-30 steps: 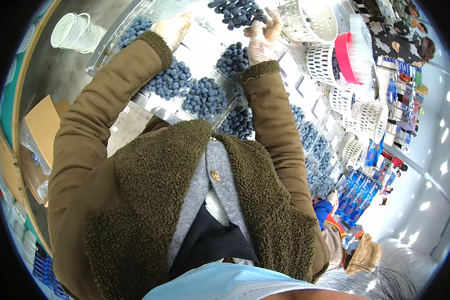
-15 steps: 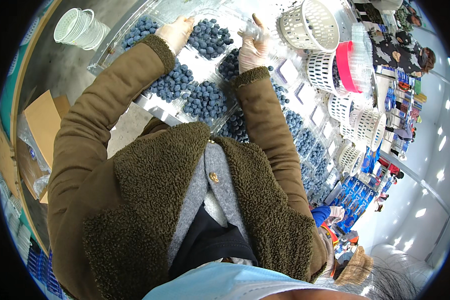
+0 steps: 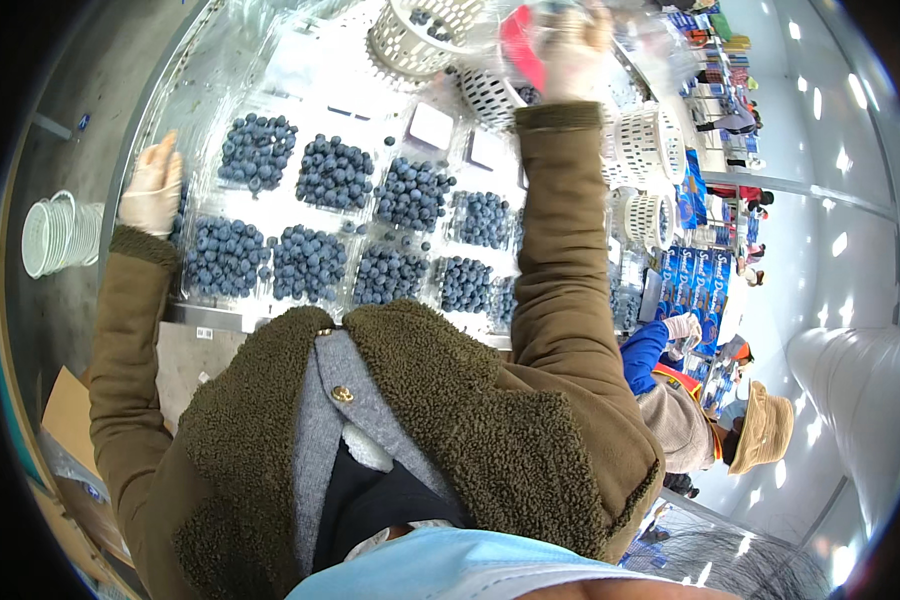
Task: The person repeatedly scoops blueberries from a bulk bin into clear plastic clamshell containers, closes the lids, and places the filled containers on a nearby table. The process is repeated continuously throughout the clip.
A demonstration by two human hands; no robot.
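My left hand (image 3: 152, 187), in a pale thin glove, is at the table's left end, fingers stretched out. It is beside dark blueberries (image 3: 177, 218), largely hidden by the hand. My right hand (image 3: 573, 55), also gloved, reaches far out by a red band (image 3: 521, 47) and clear plastic containers (image 3: 630, 45). Motion smears its fingers, so any grip is unclear. Between my arms, clear containers of blueberries stand in two rows; one batch of blueberries (image 3: 257, 152) is in the far row and another (image 3: 225, 256) in the near row.
White perforated baskets (image 3: 420, 45) stand along the table's far side, some with berries inside. Stacked white buckets (image 3: 62, 236) are on the floor at left. A co-worker in a straw hat (image 3: 765, 428) is at right, near blue boxes (image 3: 695, 290).
The view has shifted. My left hand has moved left to the table's end. My right hand has left the berry containers and swung right toward the red band and clear containers.
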